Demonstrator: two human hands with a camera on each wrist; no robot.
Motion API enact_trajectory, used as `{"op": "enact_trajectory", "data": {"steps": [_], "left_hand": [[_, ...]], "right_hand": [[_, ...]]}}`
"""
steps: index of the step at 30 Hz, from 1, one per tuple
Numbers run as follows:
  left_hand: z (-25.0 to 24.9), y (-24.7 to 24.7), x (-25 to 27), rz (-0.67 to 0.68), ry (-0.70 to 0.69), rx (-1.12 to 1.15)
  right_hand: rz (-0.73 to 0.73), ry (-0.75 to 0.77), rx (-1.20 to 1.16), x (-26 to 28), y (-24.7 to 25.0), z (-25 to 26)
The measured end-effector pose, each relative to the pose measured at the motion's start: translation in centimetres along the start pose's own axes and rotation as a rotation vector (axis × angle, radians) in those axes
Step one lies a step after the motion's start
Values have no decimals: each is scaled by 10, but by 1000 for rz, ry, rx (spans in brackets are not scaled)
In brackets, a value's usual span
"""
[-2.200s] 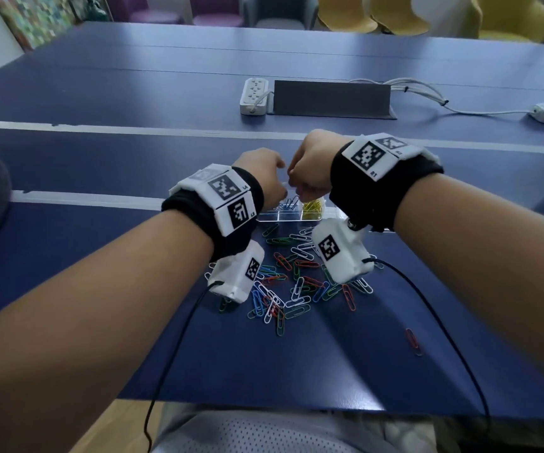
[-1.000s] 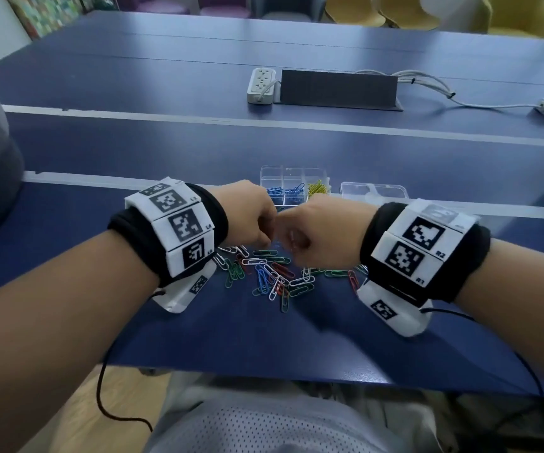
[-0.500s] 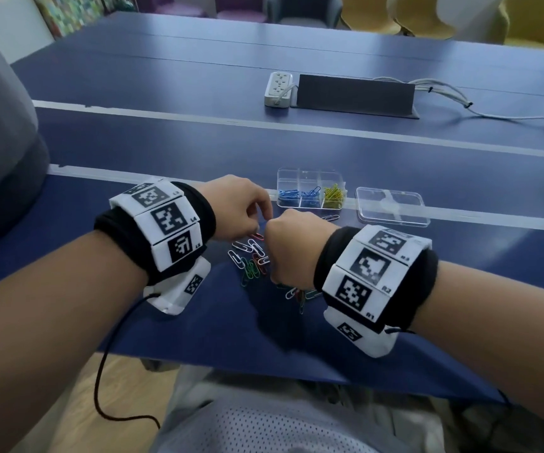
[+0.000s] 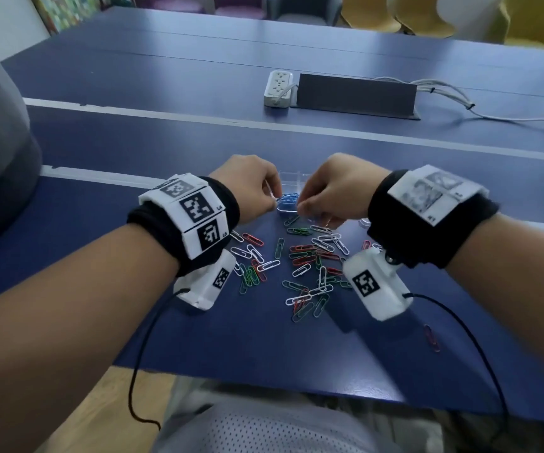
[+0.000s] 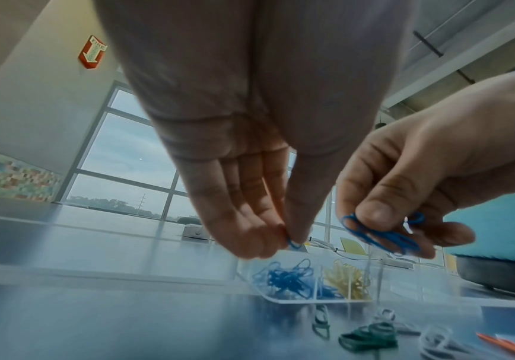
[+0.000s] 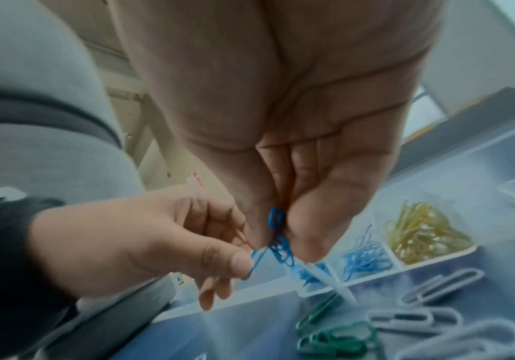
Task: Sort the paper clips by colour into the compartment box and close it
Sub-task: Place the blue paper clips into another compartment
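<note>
The clear compartment box stands just beyond the pile of loose paper clips, which are red, green and white. Blue clips and yellow clips lie in neighbouring compartments. My left hand hovers over the box and pinches a single blue clip between thumb and fingertips. Close beside it my right hand holds a small bunch of blue clips. In the right wrist view the left hand's clip hangs tangled with that bunch above the box's rim.
A stray red clip lies near the table's front edge at the right. A corner of the clear lid shows behind my right wrist. A white power strip and a dark cable flap sit further back.
Both hands have lifted from the clip pile and moved forward over the box, now holding blue clips. The pile they covered is in full view.
</note>
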State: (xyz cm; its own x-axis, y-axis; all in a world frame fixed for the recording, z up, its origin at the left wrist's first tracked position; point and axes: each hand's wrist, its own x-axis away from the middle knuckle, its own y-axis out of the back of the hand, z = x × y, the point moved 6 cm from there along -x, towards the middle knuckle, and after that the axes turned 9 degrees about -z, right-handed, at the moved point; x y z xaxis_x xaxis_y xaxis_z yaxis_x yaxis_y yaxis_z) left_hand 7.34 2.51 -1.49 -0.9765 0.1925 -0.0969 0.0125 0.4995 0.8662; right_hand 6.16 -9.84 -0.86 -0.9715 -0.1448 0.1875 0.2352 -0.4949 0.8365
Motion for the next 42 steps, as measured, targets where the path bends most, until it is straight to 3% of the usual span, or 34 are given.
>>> {"op": "enact_trajectory", "data": {"steps": [7, 12, 22, 28, 31, 35, 42], "left_hand": [[-15, -1, -23, -21, 87, 61], [-23, -9, -32, -4, 137, 75], [-26, -10, -30, 3, 147, 152], [-27, -12, -22, 36, 62, 73], [-28, -10, -17, 30, -16, -51], [-32, -23, -10, 147, -110, -247], [-33, -29, -5, 186, -138, -337]], "right_hand": [[-69, -156, -196, -26, 19, -24], [-151, -168, -199, -36, 26, -26], [-139, -143, -156, -38, 26, -20], [-139, -120, -126, -29, 26, -19], [-147, -66, 8, -23, 27, -21], [-157, 10, 246, -13, 22, -19], [-104, 56, 317, -8, 8, -20]]}}
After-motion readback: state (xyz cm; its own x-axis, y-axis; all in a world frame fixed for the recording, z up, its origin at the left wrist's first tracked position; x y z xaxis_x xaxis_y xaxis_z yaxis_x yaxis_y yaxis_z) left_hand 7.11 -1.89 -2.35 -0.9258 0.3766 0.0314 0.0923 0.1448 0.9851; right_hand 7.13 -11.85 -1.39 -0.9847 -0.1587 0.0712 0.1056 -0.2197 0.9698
